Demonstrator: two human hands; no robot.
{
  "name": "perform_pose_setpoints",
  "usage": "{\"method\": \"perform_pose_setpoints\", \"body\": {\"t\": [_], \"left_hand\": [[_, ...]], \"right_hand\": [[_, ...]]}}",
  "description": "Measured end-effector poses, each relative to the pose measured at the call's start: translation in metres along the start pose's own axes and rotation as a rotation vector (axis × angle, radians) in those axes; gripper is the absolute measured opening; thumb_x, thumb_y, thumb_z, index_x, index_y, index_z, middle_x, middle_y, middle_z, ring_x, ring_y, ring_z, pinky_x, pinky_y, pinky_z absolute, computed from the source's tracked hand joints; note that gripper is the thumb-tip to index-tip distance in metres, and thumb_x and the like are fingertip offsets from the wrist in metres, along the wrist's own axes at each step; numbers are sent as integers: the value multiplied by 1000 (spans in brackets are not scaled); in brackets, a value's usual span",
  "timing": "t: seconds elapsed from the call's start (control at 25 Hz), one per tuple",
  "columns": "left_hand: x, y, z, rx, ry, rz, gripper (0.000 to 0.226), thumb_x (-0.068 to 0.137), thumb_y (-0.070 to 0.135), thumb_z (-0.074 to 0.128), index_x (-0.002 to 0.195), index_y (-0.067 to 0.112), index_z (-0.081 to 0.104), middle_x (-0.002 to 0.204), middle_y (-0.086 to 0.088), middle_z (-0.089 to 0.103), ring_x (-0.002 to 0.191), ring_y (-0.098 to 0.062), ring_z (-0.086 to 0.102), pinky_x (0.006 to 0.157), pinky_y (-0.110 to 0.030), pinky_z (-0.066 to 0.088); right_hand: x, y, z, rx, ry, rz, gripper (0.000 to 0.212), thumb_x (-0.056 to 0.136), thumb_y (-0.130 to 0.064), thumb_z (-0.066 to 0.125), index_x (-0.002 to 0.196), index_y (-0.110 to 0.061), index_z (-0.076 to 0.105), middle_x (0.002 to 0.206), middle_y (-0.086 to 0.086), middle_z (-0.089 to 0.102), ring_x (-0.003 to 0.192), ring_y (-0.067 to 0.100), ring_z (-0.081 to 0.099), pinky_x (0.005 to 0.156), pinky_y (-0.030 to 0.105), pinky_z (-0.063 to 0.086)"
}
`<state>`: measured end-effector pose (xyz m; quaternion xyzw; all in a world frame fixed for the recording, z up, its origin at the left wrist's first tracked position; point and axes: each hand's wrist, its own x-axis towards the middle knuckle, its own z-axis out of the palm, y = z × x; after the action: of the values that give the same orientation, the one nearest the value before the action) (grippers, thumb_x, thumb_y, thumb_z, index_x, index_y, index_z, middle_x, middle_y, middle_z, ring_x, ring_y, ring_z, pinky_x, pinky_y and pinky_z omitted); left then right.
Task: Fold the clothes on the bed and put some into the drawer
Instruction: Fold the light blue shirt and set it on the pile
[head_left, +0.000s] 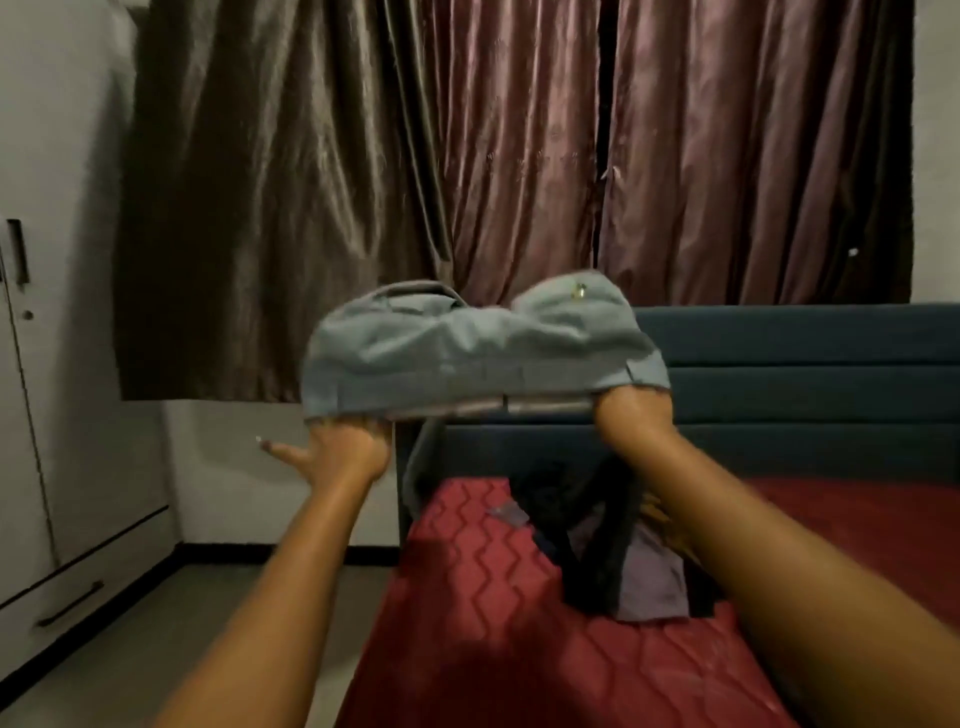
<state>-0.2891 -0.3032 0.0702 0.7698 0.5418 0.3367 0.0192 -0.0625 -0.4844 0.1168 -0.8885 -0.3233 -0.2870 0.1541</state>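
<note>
A light blue pair of jeans (467, 348) is held up in the air over the head end of the bed, its waistband stretched between both hands. My left hand (337, 447) grips the waistband's left end, thumb pointing out to the left. My right hand (631, 410) grips the right end, its fingers hidden inside the cloth. Part of the jeans hangs down below my left hand. A pile of dark and grey-purple clothes (613, 551) lies on the red quilted mattress (483, 597) under my arms.
A blue padded headboard (800, 384) stands behind the bed, with brown and mauve curtains (467, 156) above it. A white wardrobe with a bottom drawer (67, 603) lines the left wall. Grey floor (171, 639) lies between wardrobe and bed.
</note>
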Motion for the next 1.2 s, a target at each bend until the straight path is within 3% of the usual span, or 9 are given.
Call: {"method": "perform_pose_setpoints", "body": {"t": [0.12, 0.24, 0.36, 0.48, 0.6, 0.68, 0.84, 0.96, 1.2], "left_hand": [[-64, -69, 98, 106, -513, 60, 81, 82, 72, 17, 153, 34, 11, 162, 4, 3, 148, -23, 7, 105, -71, -14], [-153, -136, 184, 130, -978, 49, 97, 65, 81, 21, 150, 37, 9, 157, 11, 1, 146, -25, 17, 117, -57, 8], [-229, -193, 260, -59, -1253, -22, 115, 53, 82, 42, 149, 19, 33, 154, -6, 34, 135, -22, 40, 111, -36, 35], [-252, -193, 237, -223, -1050, -39, 55, 84, 45, 62, 129, 13, 59, 132, -10, 59, 119, -23, 57, 90, -22, 43], [-244, -197, 212, -304, -644, -185, 4, 83, 23, 69, 83, 23, 73, 93, -10, 73, 90, -29, 67, 73, -30, 50], [-245, -201, 208, -269, -520, -282, 17, 74, 28, 75, 78, 21, 61, 85, -8, 67, 81, -30, 62, 70, -34, 49], [-251, -196, 223, -272, -531, -183, 53, 75, 10, 67, 125, 15, 51, 109, -18, 51, 100, -37, 51, 85, -43, 44], [-245, -195, 242, -235, -581, -142, 57, 80, 0, 49, 133, 24, 50, 118, -20, 55, 107, -40, 52, 91, -42, 42], [-233, -191, 242, -679, -470, -554, 35, 83, -9, 44, 92, 18, 65, 93, -9, 64, 83, -30, 61, 65, -29, 47]], "right_hand": [[-101, 22, 120, -96, -549, 12, 61, 87, -37, 63, 140, -17, 42, 147, 10, 38, 131, 26, 41, 110, 31, 30], [-222, 40, 221, -57, -1052, -1, 42, 89, -22, 62, 125, -2, 54, 142, 12, 49, 124, 27, 51, 107, 33, 39], [-296, 49, 271, -120, -1263, -60, 62, 85, -24, 68, 141, -11, 45, 151, 10, 36, 130, 29, 45, 109, 39, 38], [-296, 42, 252, -78, -1304, -146, 52, 88, -22, 61, 137, -8, 50, 144, 13, 46, 121, 28, 53, 102, 36, 43], [-276, 34, 237, 58, -1389, -111, 28, 89, -21, 58, 110, -6, 68, 96, 11, 73, 76, 25, 64, 79, 34, 53], [-277, 30, 235, 165, -1291, -79, 15, 85, -25, 60, 92, -16, 70, 73, 3, 68, 77, 26, 68, 69, 32, 52], [-293, 31, 253, -35, -693, -359, 40, 78, -44, 67, 113, -30, 53, 110, -4, 56, 106, 24, 55, 80, 36, 42], [-297, 33, 261, -76, -447, -290, 52, 58, -32, 83, 106, -29, 63, 92, 2, 56, 83, 28, 57, 64, 38, 44], [-287, 61, 260, 191, -812, 423, 32, 93, -13, 47, 120, -21, 63, 130, 15, 53, 113, 35, 55, 95, 38, 46]]}}
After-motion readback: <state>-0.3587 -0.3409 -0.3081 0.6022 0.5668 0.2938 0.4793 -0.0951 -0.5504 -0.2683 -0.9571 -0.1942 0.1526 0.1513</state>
